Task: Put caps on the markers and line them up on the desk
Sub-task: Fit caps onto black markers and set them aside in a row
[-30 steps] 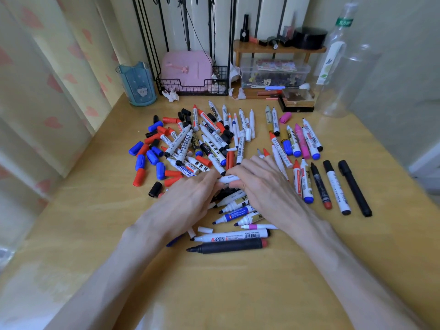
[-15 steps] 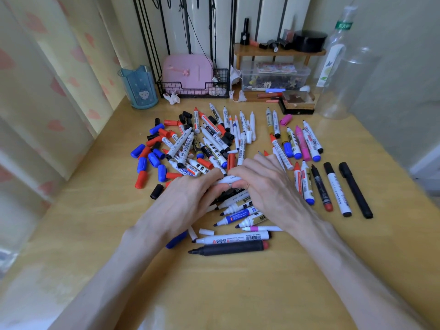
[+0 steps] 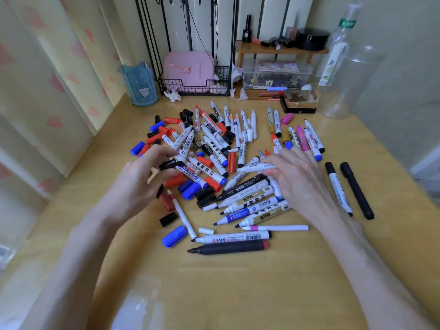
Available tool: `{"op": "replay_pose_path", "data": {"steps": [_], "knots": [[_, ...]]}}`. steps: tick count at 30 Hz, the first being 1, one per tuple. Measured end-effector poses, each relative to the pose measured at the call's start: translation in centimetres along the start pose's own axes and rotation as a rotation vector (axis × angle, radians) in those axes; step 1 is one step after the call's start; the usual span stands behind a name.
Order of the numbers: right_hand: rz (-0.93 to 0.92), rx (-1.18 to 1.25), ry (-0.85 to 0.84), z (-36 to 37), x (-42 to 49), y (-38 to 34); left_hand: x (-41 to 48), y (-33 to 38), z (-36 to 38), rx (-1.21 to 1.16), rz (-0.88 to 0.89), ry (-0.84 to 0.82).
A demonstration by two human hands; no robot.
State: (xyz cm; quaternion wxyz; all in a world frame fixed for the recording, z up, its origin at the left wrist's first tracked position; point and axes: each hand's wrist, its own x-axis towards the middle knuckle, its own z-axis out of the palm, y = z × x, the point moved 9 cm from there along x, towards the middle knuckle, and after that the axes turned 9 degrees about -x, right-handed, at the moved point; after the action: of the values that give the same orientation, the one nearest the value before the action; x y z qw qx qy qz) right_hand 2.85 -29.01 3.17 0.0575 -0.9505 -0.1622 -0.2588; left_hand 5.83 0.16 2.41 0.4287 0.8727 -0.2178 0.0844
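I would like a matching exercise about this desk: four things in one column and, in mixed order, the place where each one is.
Things:
1 black cap
2 white marker
3 blue cup
4 black capped marker

Places:
a at the back left of the desk
b held in the right hand
c lying on the desk, right of the right hand
d pinched in the left hand

Pairs: 1-d, 2-b, 3-a, 4-c.
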Motion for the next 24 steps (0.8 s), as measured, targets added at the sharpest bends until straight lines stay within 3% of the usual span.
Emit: {"op": "replay_pose_path", "data": {"steps": [13, 21, 24], "knots": [[-0.042, 0.084, -0.073, 1.5, -0.2, -3.1, -0.2, 1.2, 2.0, -0.043, 0.01, -0.032], [0.01, 0.073, -0.088, 1.8, -0.3, -2.7, -0.3, 1.2, 3.8, 0.141, 0.094, -0.093], [0.035, 0.059, -0.077, 1.6, -0.4, -2.3, -0.3, 1.0, 3.8, 0.191, 0.088, -0.046]]}}
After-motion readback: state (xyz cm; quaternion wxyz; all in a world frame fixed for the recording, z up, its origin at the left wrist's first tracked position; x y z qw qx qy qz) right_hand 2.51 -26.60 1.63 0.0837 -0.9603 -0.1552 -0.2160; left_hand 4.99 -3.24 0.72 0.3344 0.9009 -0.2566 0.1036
